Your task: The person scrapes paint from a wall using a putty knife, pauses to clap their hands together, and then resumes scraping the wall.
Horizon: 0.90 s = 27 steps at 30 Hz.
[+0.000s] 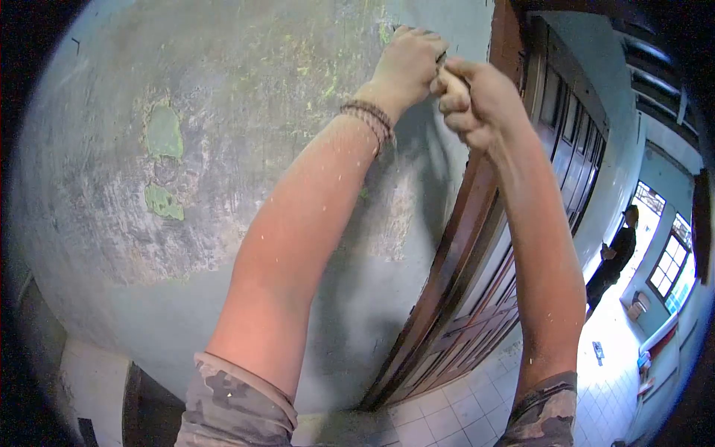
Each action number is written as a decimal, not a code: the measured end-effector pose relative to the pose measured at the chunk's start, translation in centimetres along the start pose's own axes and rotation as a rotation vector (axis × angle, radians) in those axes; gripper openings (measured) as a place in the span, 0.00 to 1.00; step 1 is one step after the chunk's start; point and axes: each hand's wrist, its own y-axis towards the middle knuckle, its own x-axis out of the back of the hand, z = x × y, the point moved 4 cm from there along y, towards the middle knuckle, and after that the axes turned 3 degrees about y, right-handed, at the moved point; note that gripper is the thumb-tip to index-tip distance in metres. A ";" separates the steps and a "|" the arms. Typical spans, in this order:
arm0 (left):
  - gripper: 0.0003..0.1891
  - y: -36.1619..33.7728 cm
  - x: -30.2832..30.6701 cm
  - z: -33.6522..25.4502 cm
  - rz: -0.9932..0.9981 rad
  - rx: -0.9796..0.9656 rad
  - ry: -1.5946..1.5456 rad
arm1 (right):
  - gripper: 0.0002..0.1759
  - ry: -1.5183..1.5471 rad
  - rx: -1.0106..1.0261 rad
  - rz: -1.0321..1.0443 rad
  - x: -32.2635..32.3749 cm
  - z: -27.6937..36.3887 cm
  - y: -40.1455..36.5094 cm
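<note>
Two sets of fingers clenched high at the worn grey-green painted wall [223, 82], both closed on a slim dark hand tool [442, 57], mostly hidden; its shape I can't tell. Tool sits at the wall's upper right, near the brown wooden door frame [468, 212].

Left hand [412, 65] is knuckles up, against or very close to the wall; contact unclear. Right hand [480, 104] is curled just beside it, lower and to the right. Dark braided bracelets [368, 117] on left wrist; pale flecks on both forearms.

Wall is scuffed, two light-green bare patches [164, 132] well left of the hands, one above the other. Right of frame: dark panelled wooden door [567, 123], then a person in dark clothes [617, 257] standing well apart by a bright opening. White tiled floor [447, 410] below.
</note>
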 end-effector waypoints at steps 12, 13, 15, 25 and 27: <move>0.21 3.4 -0.7 2.7 0.169 0.051 0.038 | 0.11 0.000 0.085 0.100 -0.8 2.4 3.4; 0.21 4.1 -0.3 2.4 0.167 0.051 0.036 | 0.11 -0.011 0.101 0.087 -1.2 3.1 3.5; 0.21 4.3 0.2 2.0 0.432 0.242 0.077 | 0.11 0.008 0.089 0.125 -1.3 3.4 3.2; 0.08 3.9 -1.2 2.8 0.320 0.302 -0.005 | 0.11 -0.073 0.064 0.046 -1.1 4.0 2.8; 0.14 2.4 -0.4 1.8 0.264 0.184 0.017 | 0.10 -0.093 0.106 0.042 -1.0 2.6 1.5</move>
